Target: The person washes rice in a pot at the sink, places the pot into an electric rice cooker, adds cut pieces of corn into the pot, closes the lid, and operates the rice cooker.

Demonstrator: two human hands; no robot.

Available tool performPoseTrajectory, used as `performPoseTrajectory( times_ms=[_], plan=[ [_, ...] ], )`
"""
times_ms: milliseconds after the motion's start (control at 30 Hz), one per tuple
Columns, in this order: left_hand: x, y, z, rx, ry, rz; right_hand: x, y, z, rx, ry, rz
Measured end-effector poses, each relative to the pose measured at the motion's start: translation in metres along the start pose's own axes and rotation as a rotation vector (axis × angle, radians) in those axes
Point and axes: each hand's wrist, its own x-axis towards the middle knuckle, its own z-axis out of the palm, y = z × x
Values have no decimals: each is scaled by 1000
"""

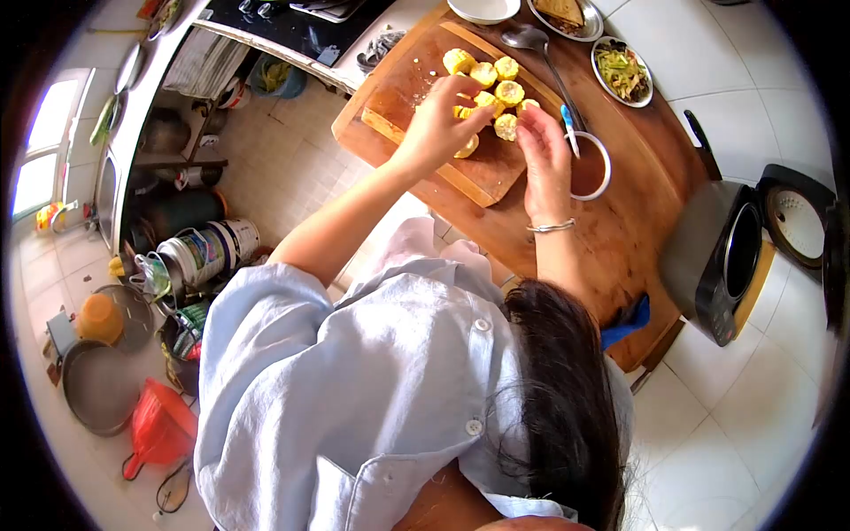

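Several yellow corn pieces (509,93) lie in a cluster on a wooden cutting board (487,181). My left hand (440,124) is over the left side of the cluster, thumb and fingers apart, with corn showing between and beside them. At the right side of the cluster, my right hand (544,164) has its fingers slightly curved and apart, close to the corn pieces; a silver bracelet circles its wrist. Whether the fingertips touch the corn is hard to tell. Small crumbs dot the board's upper left.
Right of the board are a white-rimmed bowl (605,177), a blue-and-white handled utensil (568,124) and a large spoon (553,66). Dishes of food (622,73) stand at the back. An open rice cooker (717,248) sits at the right. Pots and a red strainer (162,427) are at the left.
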Motion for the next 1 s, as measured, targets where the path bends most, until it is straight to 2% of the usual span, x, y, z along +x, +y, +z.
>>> performPoseTrajectory(
  times_ms=[167, 267, 367, 433, 533, 633, 667, 767, 867, 1000],
  plan=[
    [-7, -47, -33, 50, 62, -83, 21, 35, 18, -219, -24, -10],
    [-7, -66, -38, 97, 80, -119, 35, 52, 18, -494, -19, -147],
    [-5, -75, -41, 153, 84, -124, 51, 58, 13, -919, -53, -391],
    [2, -80, -43, 226, 71, -98, 56, 54, 16, -1069, -55, -465],
    [25, -81, -42, 322, 38, 117, 62, 54, 17, -1275, -82, -475],
    [50, -83, -32, 613, -43, 212, 68, 52, 16, -1428, -111, -480],
    [57, -91, -27, 671, -50, 272, 69, 51, 16, -1456, -118, -486],
    [68, -90, -26, 792, -189, 235, 72, 47, 16, -1505, -114, -487],
    [73, -91, -32, 814, -226, 232, 76, 48, 18, -1469, -61, -490],
    [72, -93, -46, 733, -302, 344, 80, 51, 21, -1407, -26, -563]
  ],
)
